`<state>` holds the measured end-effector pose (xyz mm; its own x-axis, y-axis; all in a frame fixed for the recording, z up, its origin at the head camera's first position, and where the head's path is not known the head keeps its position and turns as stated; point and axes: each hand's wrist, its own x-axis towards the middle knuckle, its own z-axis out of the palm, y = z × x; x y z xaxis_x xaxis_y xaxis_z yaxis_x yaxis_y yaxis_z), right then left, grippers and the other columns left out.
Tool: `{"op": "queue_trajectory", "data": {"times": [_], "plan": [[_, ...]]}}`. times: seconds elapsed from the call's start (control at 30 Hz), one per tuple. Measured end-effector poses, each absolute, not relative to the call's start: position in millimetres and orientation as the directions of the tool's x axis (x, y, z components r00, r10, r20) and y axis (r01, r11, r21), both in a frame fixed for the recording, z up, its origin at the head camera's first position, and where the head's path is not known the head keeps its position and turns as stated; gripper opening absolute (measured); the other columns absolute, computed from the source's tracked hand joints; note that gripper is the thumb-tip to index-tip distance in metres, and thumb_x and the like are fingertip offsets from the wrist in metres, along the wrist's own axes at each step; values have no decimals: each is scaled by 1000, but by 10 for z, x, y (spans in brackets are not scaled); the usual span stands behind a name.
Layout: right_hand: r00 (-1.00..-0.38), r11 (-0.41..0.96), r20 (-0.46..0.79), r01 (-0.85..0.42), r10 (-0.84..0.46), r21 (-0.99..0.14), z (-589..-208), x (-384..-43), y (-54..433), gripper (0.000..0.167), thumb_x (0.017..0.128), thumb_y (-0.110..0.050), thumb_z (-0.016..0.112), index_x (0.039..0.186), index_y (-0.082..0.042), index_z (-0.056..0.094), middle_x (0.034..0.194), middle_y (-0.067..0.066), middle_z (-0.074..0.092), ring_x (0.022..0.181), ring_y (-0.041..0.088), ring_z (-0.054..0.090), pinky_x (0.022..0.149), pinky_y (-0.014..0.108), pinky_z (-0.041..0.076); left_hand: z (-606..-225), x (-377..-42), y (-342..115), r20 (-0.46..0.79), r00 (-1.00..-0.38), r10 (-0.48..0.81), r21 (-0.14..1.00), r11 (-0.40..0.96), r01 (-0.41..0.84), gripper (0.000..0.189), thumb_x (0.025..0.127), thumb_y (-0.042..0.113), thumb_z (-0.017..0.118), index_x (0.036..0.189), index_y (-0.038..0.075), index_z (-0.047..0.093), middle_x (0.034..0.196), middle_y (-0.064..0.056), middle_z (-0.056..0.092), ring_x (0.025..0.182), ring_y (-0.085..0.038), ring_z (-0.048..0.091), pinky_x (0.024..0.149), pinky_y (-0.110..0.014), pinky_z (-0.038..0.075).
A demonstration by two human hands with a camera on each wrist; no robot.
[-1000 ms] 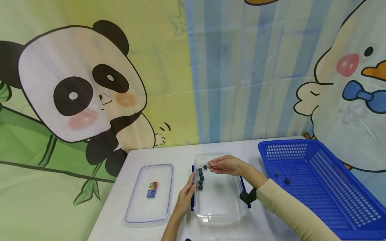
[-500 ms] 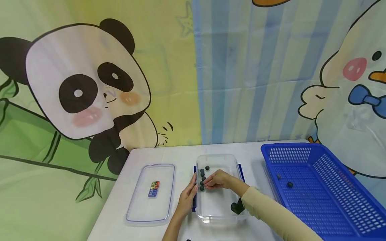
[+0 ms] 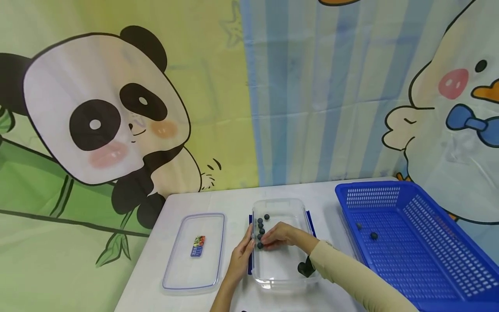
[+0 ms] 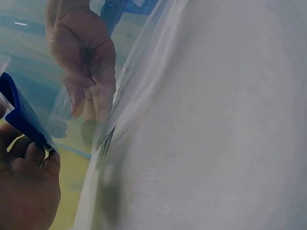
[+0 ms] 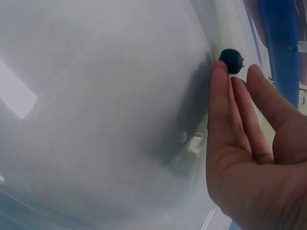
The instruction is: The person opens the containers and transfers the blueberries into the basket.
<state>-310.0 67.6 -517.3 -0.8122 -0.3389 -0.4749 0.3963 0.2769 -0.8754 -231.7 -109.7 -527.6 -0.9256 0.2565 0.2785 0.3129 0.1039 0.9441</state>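
Note:
A clear plastic food container point(image 3: 288, 264) with blue side latches stands on the table. Several blueberries point(image 3: 267, 216) lie along its left side. My left hand point(image 3: 238, 258) holds the container's left side; in the left wrist view its bent fingers point(image 4: 33, 154) touch the blue latch point(image 4: 24, 115). My right hand point(image 3: 281, 235) reaches into the container, its fingertips among the blueberries. In the right wrist view, a dark blueberry point(image 5: 232, 61) is at the tips of nearly straight fingers point(image 5: 220, 105), while the thumb stands apart from it.
A clear lid point(image 3: 187, 273) with a colourful label lies left of the container. On the right stands a blue perforated basket point(image 3: 413, 260) with a few blueberries point(image 3: 374, 235) in it. A printed curtain hangs behind the table.
My right hand has come down from above the container's far part to the blueberries at its left side. The left hand stays on the container's side.

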Motion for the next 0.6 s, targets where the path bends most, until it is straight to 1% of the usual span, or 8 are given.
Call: {"op": "queue_trajectory", "data": {"times": [0.13, 0.17, 0.27, 0.37, 0.4, 0.5, 0.6], "plan": [[-773, 278, -479, 393, -416, -876, -5161, -3096, 638, 15, 80, 1, 68, 94, 6, 68, 86, 19, 68, 80, 28, 68, 77, 35, 55, -5265, -2323, -1123, 265, -933, 245, 946, 121, 300, 47, 99, 13, 41, 143, 2, 28, 148, -13, 24, 134, -25, 24, 104, -14, 21], [-768, 280, -478, 390, -426, -877, -5153, -3092, 627, 14, 80, 2, 68, 94, 6, 68, 86, 19, 69, 80, 28, 68, 77, 36, 55, -5261, -2324, -1128, 263, -934, 244, 947, 122, 298, 47, 100, 13, 41, 144, 3, 28, 148, -12, 24, 134, -25, 24, 104, -14, 21], [-758, 286, -479, 387, -443, -877, -5135, -3093, 612, 13, 80, 3, 68, 92, 6, 68, 86, 18, 69, 80, 28, 68, 77, 36, 55, -5378, -2382, -1146, 267, -934, 237, 947, 113, 299, 47, 100, 18, 41, 145, 10, 29, 149, -6, 24, 134, -22, 24, 104, -14, 20], [-756, 296, -471, 371, -455, -880, -5111, -3083, 629, 14, 81, 2, 67, 94, 5, 69, 86, 18, 69, 81, 28, 68, 76, 35, 55, -5411, -2391, -1141, 280, -930, 239, 948, 81, 307, 47, 100, 18, 41, 145, 10, 29, 149, -7, 24, 135, -23, 22, 104, -14, 19], [-753, 295, -467, 366, -464, -883, -5103, -3079, 643, 15, 81, 1, 67, 95, 6, 69, 87, 18, 69, 81, 28, 68, 76, 35, 55, -5416, -2390, -1135, 289, -926, 242, 946, 74, 315, 47, 100, 17, 41, 145, 9, 29, 149, -8, 23, 135, -25, 22, 104, -14, 19], [-752, 286, -448, 348, -483, -893, -5038, -3059, 700, 17, 81, 0, 67, 97, 6, 69, 88, 18, 69, 81, 27, 68, 74, 34, 56, -5293, -2320, -1110, 311, -913, 265, 939, 60, 338, 47, 99, 11, 40, 143, -1, 27, 148, -18, 21, 134, -33, 20, 104, -14, 20], [-741, 248, -420, 339, -525, -908, -4897, -3055, 778, 19, 83, 0, 65, 101, 7, 67, 91, 19, 68, 84, 27, 67, 77, 35, 55, -5249, -2291, -1099, 328, -906, 269, 931, 69, 358, 46, 99, 8, 39, 141, -5, 26, 146, -22, 21, 133, -36, 21, 104, -16, 22]]}}
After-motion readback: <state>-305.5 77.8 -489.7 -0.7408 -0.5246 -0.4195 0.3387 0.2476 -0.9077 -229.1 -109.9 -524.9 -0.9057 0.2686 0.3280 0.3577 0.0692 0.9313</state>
